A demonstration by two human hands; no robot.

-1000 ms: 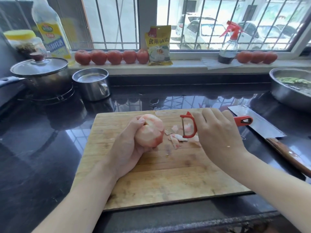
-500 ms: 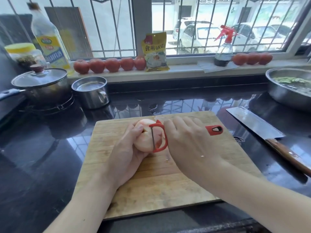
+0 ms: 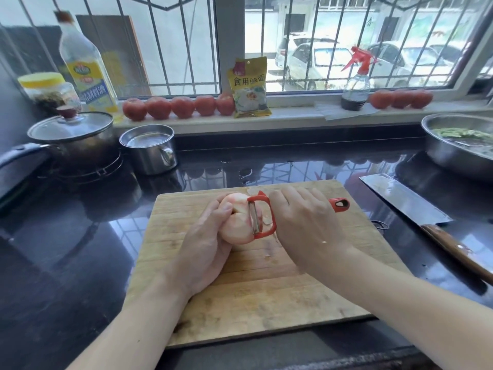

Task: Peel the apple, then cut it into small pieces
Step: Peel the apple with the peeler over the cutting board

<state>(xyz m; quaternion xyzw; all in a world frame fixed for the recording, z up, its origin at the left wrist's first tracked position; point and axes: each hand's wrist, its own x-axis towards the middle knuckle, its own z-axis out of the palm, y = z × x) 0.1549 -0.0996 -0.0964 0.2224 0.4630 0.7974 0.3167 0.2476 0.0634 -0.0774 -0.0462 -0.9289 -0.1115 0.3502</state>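
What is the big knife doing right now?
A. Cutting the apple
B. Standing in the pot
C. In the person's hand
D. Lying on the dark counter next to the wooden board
D. The big knife lies flat on the dark counter, to the right of the wooden board, and no hand touches it; the right hand holds the red peeler against the apple.

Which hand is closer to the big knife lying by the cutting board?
The right hand. It holds the red peeler near the board's middle, with the knife off to its right. The left hand, holding the apple, is farther away.
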